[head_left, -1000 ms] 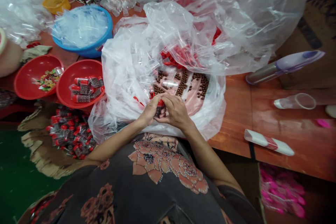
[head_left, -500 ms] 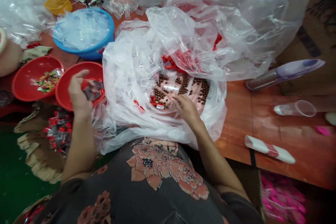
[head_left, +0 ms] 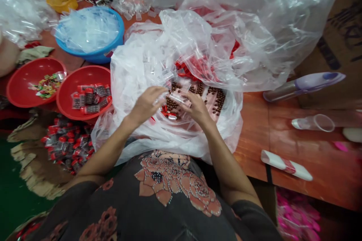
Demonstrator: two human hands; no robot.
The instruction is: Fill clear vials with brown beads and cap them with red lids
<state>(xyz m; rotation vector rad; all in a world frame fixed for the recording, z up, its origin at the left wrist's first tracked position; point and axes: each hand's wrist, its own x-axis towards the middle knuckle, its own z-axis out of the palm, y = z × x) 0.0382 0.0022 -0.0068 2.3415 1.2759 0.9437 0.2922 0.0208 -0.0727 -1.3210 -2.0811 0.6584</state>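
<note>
Clear bag (head_left: pixel 135 71): open around both hands; loose tubes, red caps (head_left: pixel 192 67), brown beads (head_left: pixel 172 104) inside;
Left hand (head_left: pixel 145 105): fingers spread, nothing pinched;
Right hand (head_left: pixel 196 108): fingers curled beside a clear tube (head_left: pixel 178 98); pinch impossible to tell;
Handling: light fingertips for thin plastic;
Counts: two red bowls (head_left: pixel 85 67), one blue basin (head_left: pixel 118 34), one yellow basket (head_left: pixel 61 0); about ten capped bottles (head_left: pixel 90 99) in the right bowl

Room: narrow gap between left hand (head_left: pixel 147 103) and right hand (head_left: pixel 196 107); obstacle: crumpled clear plastic bag (head_left: pixel 135 71) around both; left: round red plastic bowl (head_left: pixel 85 77) beside bag; right: passage over reddish-brown wooden tabletop (head_left: pixel 263 139)
</note>
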